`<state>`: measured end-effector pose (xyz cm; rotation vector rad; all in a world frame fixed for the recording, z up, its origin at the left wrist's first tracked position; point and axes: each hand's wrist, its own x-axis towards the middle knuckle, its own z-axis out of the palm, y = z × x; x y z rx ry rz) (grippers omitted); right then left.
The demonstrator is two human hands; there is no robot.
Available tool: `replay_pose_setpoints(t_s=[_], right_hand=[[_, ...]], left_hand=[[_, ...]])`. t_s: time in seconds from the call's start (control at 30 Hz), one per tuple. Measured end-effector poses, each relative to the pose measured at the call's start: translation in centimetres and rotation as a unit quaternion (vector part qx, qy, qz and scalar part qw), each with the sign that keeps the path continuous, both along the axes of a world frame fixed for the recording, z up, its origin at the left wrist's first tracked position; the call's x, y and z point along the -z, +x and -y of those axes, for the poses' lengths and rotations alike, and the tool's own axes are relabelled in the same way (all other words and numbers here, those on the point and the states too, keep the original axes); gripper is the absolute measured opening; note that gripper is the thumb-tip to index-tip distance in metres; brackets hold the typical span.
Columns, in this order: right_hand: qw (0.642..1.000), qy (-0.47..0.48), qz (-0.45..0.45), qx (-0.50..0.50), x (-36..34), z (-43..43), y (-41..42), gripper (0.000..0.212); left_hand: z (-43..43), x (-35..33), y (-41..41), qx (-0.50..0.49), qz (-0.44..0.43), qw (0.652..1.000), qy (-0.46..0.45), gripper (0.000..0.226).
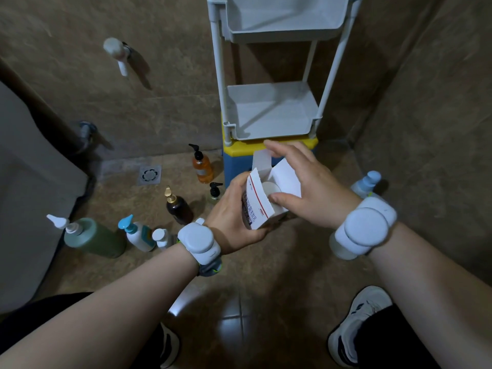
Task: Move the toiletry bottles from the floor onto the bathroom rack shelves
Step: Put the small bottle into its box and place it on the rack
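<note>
The left hand [234,209] has its grip closed around the lower body of a white cardboard carton with red trim and open top flaps [259,203], held in mid-air in front of the white plastic bathroom rack [269,113]; the right hand [306,187] grips nothing, its thumb and fingers spread loosely at the carton mouth. The round white bottle cap [271,189] sits inside the carton, just beside the right thumb. The carton is probably light and easily crushed, so hold its sides gently and take the bottle by its rigid cap or shoulder.
</note>
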<state>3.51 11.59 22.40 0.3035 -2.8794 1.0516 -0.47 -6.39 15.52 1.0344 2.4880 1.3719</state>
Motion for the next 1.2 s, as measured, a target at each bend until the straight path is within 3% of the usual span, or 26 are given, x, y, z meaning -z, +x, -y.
replay_pose_setpoints(t_s=[0.1, 0.23, 0.3, 0.47, 0.57, 0.63, 0.77, 0.87, 1.03, 1.2], right_hand=[[1.000, 0.013, -0.007, 0.005, -0.1, -0.3, -0.1, 0.068], [0.999, 0.021, -0.030, 0.000, 0.0, -0.5, -0.2, 0.028], [0.999, 0.034, -0.031, -0.013, 0.3, -0.5, -0.1, 0.019], [0.999, -0.020, -0.014, -0.020, 1.0, -0.3, -0.1, 0.028], [0.995, -0.101, -0.017, 0.008, 0.7, 0.3, 0.2, 0.070], [0.990, -0.141, -0.006, 0.009, 0.6, 0.5, 0.3, 0.077], [0.992, -0.101, -0.072, -0.005, 0.8, 0.4, 0.4, 0.050], [0.995, -0.064, -0.074, 0.006, 0.8, 0.5, 0.4, 0.046], [0.994, 0.088, -0.066, 0.015, 0.5, 0.9, 0.4, 0.030], [0.989, 0.112, -0.091, -0.023, 1.2, 1.7, 0.6, 0.035]], left_hand=[[0.1, 0.0, 0.1, -0.004, 0.013, 1.000, -0.002, 0.092], [0.1, 0.1, 0.0, -0.008, 0.011, 1.000, -0.003, 0.098], [0.2, 0.3, -0.1, -0.016, 0.002, 1.000, -0.009, 0.107], [0.4, 0.2, -0.1, -0.021, -0.036, 0.998, -0.055, 0.113], [0.3, -0.3, 0.0, -0.036, -0.055, 0.996, -0.058, 0.108], [0.4, -0.5, -0.2, -0.046, -0.061, 0.996, -0.040, 0.108], [0.6, -0.3, -0.3, -0.042, -0.064, 0.997, -0.024, 0.105], [0.5, -0.3, -0.2, -0.028, -0.071, 0.997, -0.025, 0.103], [0.4, -0.2, -0.2, -0.006, -0.077, 0.996, -0.047, 0.101], [0.3, -0.1, -0.2, -0.010, -0.076, 0.997, -0.029, 0.105]])
